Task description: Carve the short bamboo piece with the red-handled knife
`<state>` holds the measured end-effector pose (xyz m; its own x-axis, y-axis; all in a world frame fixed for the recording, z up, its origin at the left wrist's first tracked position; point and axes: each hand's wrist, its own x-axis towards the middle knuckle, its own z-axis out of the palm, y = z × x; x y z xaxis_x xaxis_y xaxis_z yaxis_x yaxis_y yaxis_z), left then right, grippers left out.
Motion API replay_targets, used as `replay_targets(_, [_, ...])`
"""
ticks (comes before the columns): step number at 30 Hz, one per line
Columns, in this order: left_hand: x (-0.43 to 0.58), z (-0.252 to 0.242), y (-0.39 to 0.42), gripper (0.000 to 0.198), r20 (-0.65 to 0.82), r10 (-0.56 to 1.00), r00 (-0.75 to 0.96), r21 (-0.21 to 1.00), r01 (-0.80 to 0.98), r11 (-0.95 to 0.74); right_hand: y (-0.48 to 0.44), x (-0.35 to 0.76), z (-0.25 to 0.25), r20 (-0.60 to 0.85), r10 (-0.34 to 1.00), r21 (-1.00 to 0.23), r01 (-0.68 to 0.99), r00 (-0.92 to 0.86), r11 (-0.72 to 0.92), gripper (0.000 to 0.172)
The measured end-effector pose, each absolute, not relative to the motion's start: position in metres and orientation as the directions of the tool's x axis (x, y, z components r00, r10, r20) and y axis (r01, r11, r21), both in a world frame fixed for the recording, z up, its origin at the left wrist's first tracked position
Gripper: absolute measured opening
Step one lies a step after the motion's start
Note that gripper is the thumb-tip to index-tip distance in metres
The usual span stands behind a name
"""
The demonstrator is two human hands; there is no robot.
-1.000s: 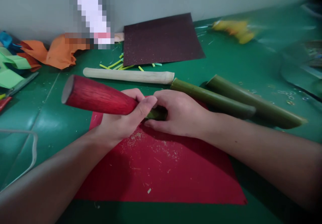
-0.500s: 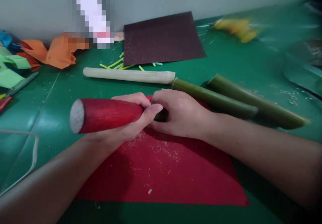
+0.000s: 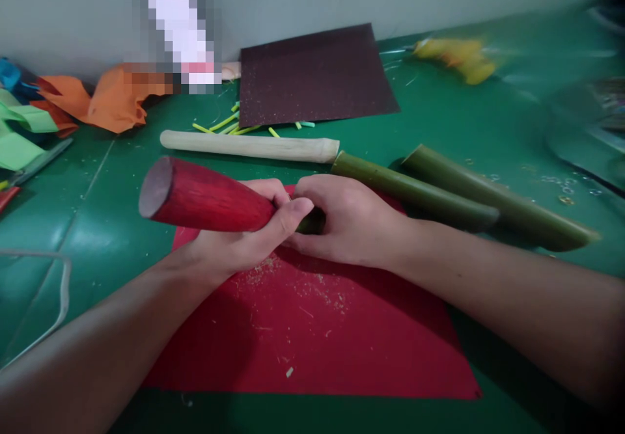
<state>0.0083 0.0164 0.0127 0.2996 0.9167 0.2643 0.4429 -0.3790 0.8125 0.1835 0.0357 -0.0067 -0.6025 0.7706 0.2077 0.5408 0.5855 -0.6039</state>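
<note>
My left hand (image 3: 258, 239) is closed round a thick red wooden tool handle (image 3: 209, 193), its pale flat butt end up and to the left. The working end of this tool is hidden behind my fingers. Touching it at the fingertips, my right hand (image 3: 349, 219) is closed on a short dark green bamboo piece (image 3: 312, 221), mostly covered by my fingers. Both hands are over a red sheet (image 3: 312, 343) sprinkled with fine shavings. Just beyond them lie a pale peeled bamboo stick (image 3: 249, 146) and two green bamboo lengths (image 3: 415, 190) (image 3: 502, 196).
A dark brown sheet (image 3: 317, 76) lies at the back over thin yellow-green sticks (image 3: 224, 123). Crumpled orange paper (image 3: 117, 99) and light green paper (image 3: 19, 141) are on the left. Yellow material (image 3: 456, 60) and small rings (image 3: 566, 190) are on the right of the green table (image 3: 122, 161).
The butt end of the red handle has swung upward, and my left wrist has risen with it. My right hand has stayed almost where it was.
</note>
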Motion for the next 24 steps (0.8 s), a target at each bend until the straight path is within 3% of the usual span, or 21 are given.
replay_targets(11, [0.008, 0.004, 0.016, 0.025, 0.315, 0.939, 0.140, 0.762, 0.553, -0.338, 0.036, 0.181, -0.006, 0.246, 0.720, -0.512, 0.544, -0.649, 0.665, 0.022])
replay_targets(18, [0.004, 0.006, 0.015, 0.041, 0.254, 0.945, 0.204, 0.846, 0.428, -0.320, 0.036, 0.182, -0.006, 0.206, 0.765, -0.569, 0.561, -0.611, 0.601, 0.024])
replay_targets(24, [0.007, 0.011, 0.016, 0.036, 0.269, 0.922, 0.279, 0.836, 0.409, -0.367, 0.037, 0.182, -0.009, 0.219, 0.760, -0.573, 0.551, -0.611, 0.607, 0.028])
